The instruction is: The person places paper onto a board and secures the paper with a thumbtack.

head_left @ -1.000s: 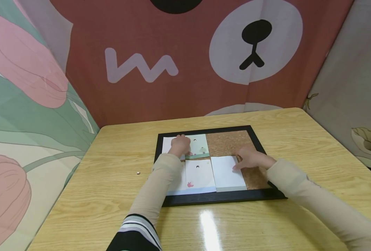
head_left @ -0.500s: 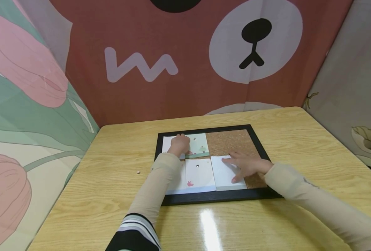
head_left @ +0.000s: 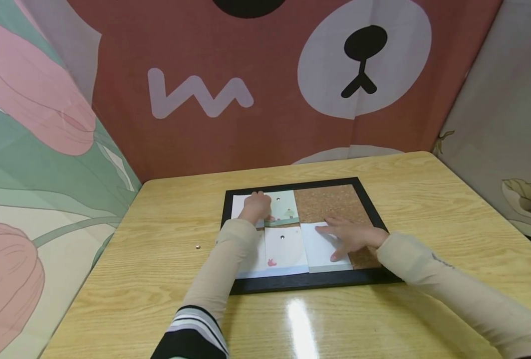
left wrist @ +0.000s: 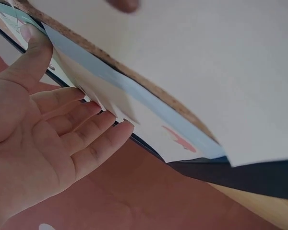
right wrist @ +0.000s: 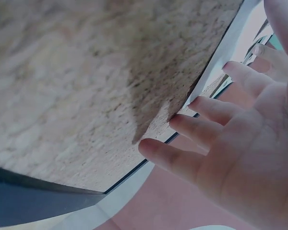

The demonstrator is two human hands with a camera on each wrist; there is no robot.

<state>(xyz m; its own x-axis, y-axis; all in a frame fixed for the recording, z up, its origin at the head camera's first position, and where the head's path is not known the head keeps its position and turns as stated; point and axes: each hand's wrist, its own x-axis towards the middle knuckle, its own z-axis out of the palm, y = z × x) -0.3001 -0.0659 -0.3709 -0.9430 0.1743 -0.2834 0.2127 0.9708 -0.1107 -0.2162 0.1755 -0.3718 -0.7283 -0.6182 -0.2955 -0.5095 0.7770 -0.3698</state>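
Note:
My left hand [head_left: 255, 207] rests on the upper-left paper sheet [head_left: 238, 204] of a black-framed corkboard [head_left: 326, 202]. In the left wrist view, its fingers are extended and the fingertips touch the paper. My right hand [head_left: 353, 233] lies spread over a plain white sheet [head_left: 317, 259] at the lower right of the papers, with part of the hand over bare cork. The right wrist view shows its fingers nearly straight, holding nothing. Silver tacks sit on the green printed sheet [head_left: 285, 208] and on the lower-middle printed sheet [head_left: 288, 252]. The left hand covers whatever lies under it.
A loose silver tack [head_left: 197, 247] lies on the wooden table [head_left: 157, 279], left of the board. Bare cork shows at the board's upper right and right side. A printed cloth [head_left: 220, 139] hangs behind the table, with others at both sides.
My right hand has spread its fingers and reached further left over the white sheet. The left hand stays in place on the upper-left sheet.

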